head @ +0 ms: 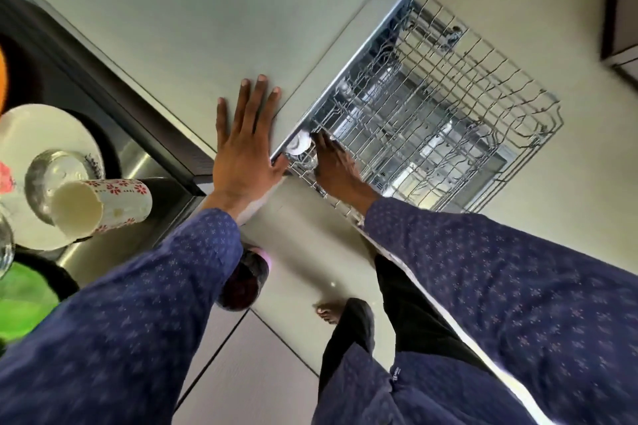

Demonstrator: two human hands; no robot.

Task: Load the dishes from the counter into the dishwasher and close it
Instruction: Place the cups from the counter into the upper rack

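A pale kitchen counter (179, 3) fills the top of the head view, with tiled floor (297, 238) below it and the dishwasher's wire rack (448, 103) pulled out from under the counter's edge. The rack is the landmark here: it looks nearly bare, with only a glass (308, 158) and a small white dish (299, 144) at its near corner, hard against the counter edge. The right hand (336, 167) reaches into that same corner beside the glass, fingers extended toward the wires; whether it grips anything cannot be told. The left hand (241, 145) lies flat, fingers spread and relaxed, on the counter just beside the rack, bracing the person. Well apart from the rack, at the frame's left, more dishes wait: a white plate (31, 134) carrying a steel bowl (51, 169) and a floral mug (103, 207) tipped on its side, with part of a clear glass item at the edge. Judged from this, loading has barely begun; the plate, bowl and mug are yet to go in, and the rack must be pushed home and the door closed.
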